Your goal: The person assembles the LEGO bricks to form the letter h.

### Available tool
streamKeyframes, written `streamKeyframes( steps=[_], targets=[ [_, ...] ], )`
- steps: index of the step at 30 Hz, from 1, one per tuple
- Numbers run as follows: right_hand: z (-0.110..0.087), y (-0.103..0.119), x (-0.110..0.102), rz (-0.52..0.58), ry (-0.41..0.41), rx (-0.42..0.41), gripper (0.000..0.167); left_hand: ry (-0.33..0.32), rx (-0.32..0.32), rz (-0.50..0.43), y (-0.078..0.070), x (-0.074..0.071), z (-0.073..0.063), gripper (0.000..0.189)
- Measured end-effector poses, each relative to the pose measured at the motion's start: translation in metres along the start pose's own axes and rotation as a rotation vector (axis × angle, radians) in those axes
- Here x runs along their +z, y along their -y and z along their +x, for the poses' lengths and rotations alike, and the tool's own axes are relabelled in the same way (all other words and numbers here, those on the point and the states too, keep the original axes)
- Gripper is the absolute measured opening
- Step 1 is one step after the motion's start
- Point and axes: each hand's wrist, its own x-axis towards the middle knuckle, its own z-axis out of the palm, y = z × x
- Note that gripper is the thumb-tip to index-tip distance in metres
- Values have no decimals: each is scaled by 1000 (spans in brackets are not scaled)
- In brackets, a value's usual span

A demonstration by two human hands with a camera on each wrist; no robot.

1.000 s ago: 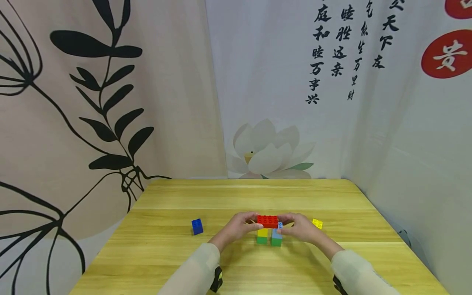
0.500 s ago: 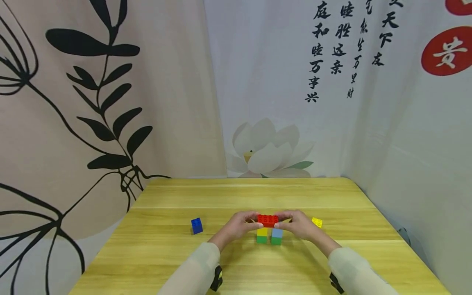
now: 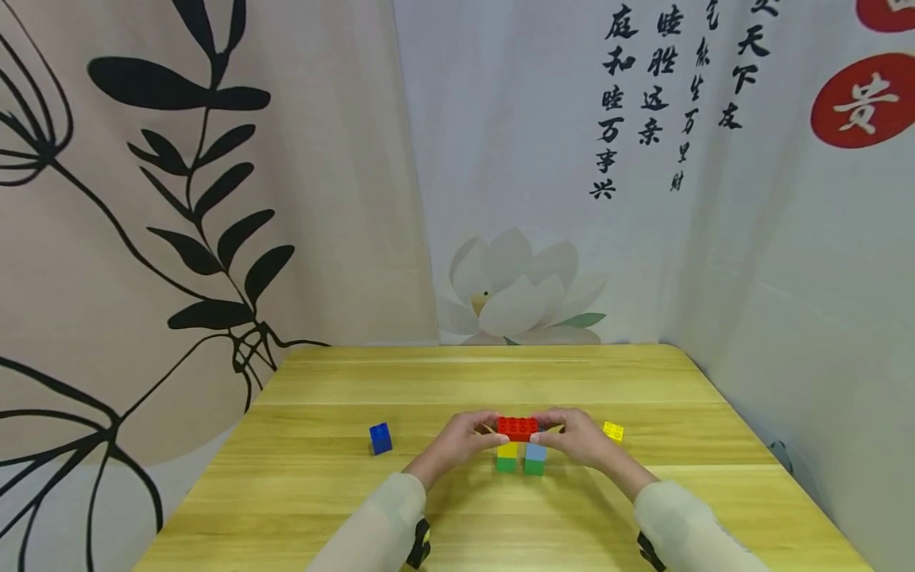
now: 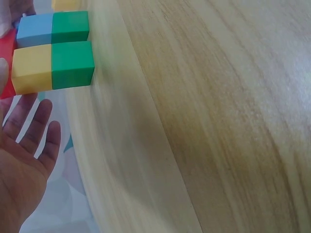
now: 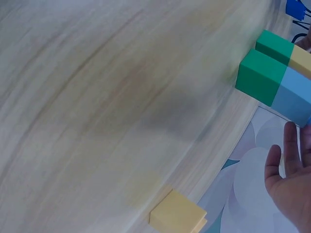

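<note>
A red brick (image 3: 518, 429) lies across two short stacks standing side by side. The left stack has a yellow brick (image 3: 507, 450) over a green brick (image 3: 506, 465); the right one has a light blue brick (image 3: 535, 452) over another green brick (image 3: 534, 468). At the red brick's left end, my left hand (image 3: 461, 437) pinches it between thumb and fingers. My right hand (image 3: 576, 435) pinches the opposite end, its thumb in front. The left wrist view shows the red brick (image 4: 7, 63) under fingertips, other fingers spread beside the stacks. In the right wrist view, the red brick is out of frame.
A dark blue brick (image 3: 381, 438) lies on the wooden table (image 3: 357, 508) to the left. A separate yellow brick (image 3: 612, 431) sits beyond my right hand. Printed curtains (image 3: 357, 199) hang behind the table's far edge.
My right hand has shifted slightly left, its thumb moving from beside the light blue brick up to the red brick's right end. The left hand keeps its hold.
</note>
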Motion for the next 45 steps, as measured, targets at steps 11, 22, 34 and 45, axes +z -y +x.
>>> streamKeyframes(
  steps=[11,22,34,45],
  targets=[
    [-2,-2,4,40,-23,21,38,-4,5,-4,0,3,0,34],
    [-4,-3,16,72,-88,48,45,-25,8,-18,2,1,0,35],
    [-1,5,29,146,-87,77,43,-44,5,-10,7,-9,-10,35],
    [14,18,54,165,-51,25,47,-84,25,-12,25,-32,-31,39]
  ],
)
